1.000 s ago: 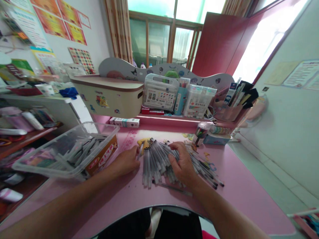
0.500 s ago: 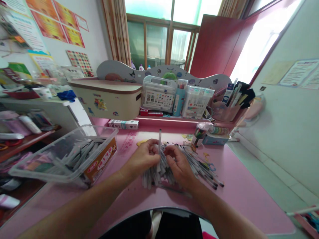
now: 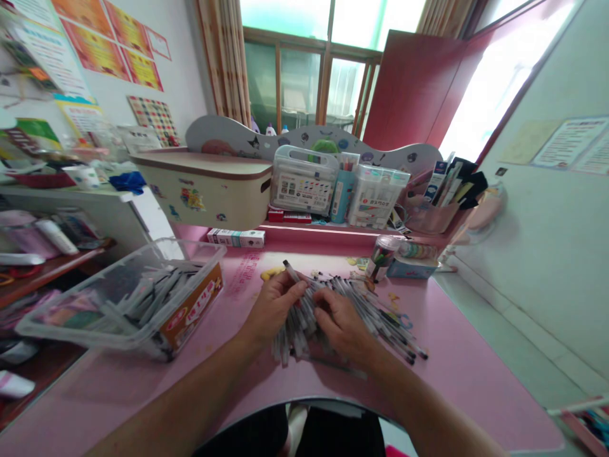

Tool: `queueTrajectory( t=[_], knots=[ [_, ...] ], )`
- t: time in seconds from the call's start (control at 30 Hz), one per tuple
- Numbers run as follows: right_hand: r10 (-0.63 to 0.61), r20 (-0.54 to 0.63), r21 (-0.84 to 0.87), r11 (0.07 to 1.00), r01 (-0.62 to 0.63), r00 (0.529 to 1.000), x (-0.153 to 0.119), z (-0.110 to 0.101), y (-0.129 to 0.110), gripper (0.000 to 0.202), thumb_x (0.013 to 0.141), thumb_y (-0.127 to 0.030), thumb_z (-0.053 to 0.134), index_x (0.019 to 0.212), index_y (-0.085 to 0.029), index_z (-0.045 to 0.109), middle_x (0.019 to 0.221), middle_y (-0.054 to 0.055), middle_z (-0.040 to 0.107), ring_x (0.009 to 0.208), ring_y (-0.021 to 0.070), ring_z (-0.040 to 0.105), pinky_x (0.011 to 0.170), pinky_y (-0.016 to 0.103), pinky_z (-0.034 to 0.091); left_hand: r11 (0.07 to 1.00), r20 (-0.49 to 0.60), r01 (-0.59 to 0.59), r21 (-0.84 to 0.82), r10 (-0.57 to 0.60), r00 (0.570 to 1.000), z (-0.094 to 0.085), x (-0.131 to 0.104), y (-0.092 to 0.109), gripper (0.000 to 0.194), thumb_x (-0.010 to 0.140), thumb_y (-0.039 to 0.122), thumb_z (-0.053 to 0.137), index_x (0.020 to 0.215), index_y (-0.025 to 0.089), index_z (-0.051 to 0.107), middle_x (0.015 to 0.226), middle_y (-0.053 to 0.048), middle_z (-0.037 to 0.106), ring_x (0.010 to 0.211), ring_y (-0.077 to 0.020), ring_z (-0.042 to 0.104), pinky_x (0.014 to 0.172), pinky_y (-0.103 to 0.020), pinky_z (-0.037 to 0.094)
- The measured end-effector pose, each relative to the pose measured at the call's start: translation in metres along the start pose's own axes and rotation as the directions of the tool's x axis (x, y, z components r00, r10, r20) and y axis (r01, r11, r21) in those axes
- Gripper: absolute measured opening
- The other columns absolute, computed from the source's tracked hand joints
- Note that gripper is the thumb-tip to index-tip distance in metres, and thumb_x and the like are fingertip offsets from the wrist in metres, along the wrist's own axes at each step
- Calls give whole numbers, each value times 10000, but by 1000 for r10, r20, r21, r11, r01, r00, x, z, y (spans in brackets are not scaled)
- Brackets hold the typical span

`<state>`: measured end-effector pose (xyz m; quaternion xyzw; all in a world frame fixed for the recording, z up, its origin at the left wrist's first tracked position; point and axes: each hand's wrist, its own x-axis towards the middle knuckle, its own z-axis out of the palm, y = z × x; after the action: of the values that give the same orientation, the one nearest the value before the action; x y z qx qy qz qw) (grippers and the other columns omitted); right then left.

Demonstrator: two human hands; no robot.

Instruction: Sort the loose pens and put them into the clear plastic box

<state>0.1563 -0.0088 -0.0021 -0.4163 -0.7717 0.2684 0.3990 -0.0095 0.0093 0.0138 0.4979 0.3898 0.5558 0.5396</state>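
Observation:
A pile of thin clear pens with dark tips (image 3: pixel 295 330) lies on the pink desk (image 3: pixel 457 381), fanned below and between my hands. My left hand (image 3: pixel 276 301) is closed on one pen (image 3: pixel 292 270), its dark end pointing up and to the left. Beside it on the right, my right hand (image 3: pixel 340 317) is over the pile with bent fingers pressed together; what they hold, if anything, is too small to tell. More pens with black ends (image 3: pixel 390 330) spread out to the right of my right hand.
On the left stands a clear plastic bin (image 3: pixel 216 254) of pens and wrappers. Behind are a lidded beige box (image 3: pixel 209 193), marker cases (image 3: pixel 302 184) and a pink pen holder (image 3: pixel 428 216). A clear round jar (image 3: pixel 380 257) sits at the back right.
The pen in my left hand has gone from upright to tilted left, with its top lower. My right hand's fingers have drawn closer together and slightly down.

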Motion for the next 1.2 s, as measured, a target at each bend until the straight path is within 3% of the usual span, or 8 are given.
queueTrajectory(
  t=[0.13,0.33,0.43,0.67,0.87,1.0,1.1,1.2],
  knots=[
    [60,104,186,979,-79,993,0,2,0,268,891,-97,417,1052,-198,607,936,19,638,855,171,573,771,291,423,997,60,36,-67,-32,998,1,-3,-1,167,729,294,772,833,186,699,740,-4,696,633,-132,615,639,-251,503],
    [128,145,241,957,-160,981,0,8,11,228,1000,-287,414,850,-205,564,714,-19,491,645,138,450,596,264,344,999,9,1,-40,0,1000,3,-4,-2,132,693,255,802,787,178,748,763,-25,731,731,-150,649,701,-244,508],
    [151,154,344,918,-196,976,0,10,13,244,1005,-339,430,837,-206,548,664,-38,413,577,120,363,538,252,289,996,-21,23,-82,-25,999,4,-3,-2,128,707,256,793,798,182,744,759,-24,733,714,-145,647,679,-237,506],
    [246,215,498,805,-323,945,2,6,7,334,944,-502,542,831,-192,592,573,-70,337,495,97,280,471,245,217,983,37,42,-177,-37,999,4,-3,-2,141,722,266,794,804,172,730,743,-16,720,639,-128,630,657,-246,515],
    [192,189,441,860,-258,963,5,1,8,360,929,-508,570,1012,-182,698,707,-24,497,611,111,404,561,243,319,981,28,9,-195,-4,1000,-3,2,-3,186,717,276,818,823,162,718,779,-27,732,675,-127,641,683,-239,514],
    [283,184,456,824,-337,941,7,-6,10,448,909,-542,570,1172,-186,639,611,-65,404,525,105,331,497,239,255,964,-19,14,-265,-20,1000,-10,7,1,319,750,284,797,1020,195,653,751,2,706,616,-97,601,601,-193,479],
    [374,102,477,795,-375,922,8,-11,10,415,931,-563,498,1050,-193,643,610,-59,417,507,107,316,467,244,214,915,131,205,-347,-169,977,-13,6,3,440,761,294,776,1132,242,545,640,48,622,485,-87,497,453,-163,382],
    [425,61,479,781,-400,903,9,-13,8,423,928,-597,475,839,-201,596,623,-43,448,512,109,330,457,247,206,825,392,457,-332,-320,863,-15,2,2,373,752,278,751,1051,238,532,518,77,509,392,-71,360,376,-138,256]
  ],
)
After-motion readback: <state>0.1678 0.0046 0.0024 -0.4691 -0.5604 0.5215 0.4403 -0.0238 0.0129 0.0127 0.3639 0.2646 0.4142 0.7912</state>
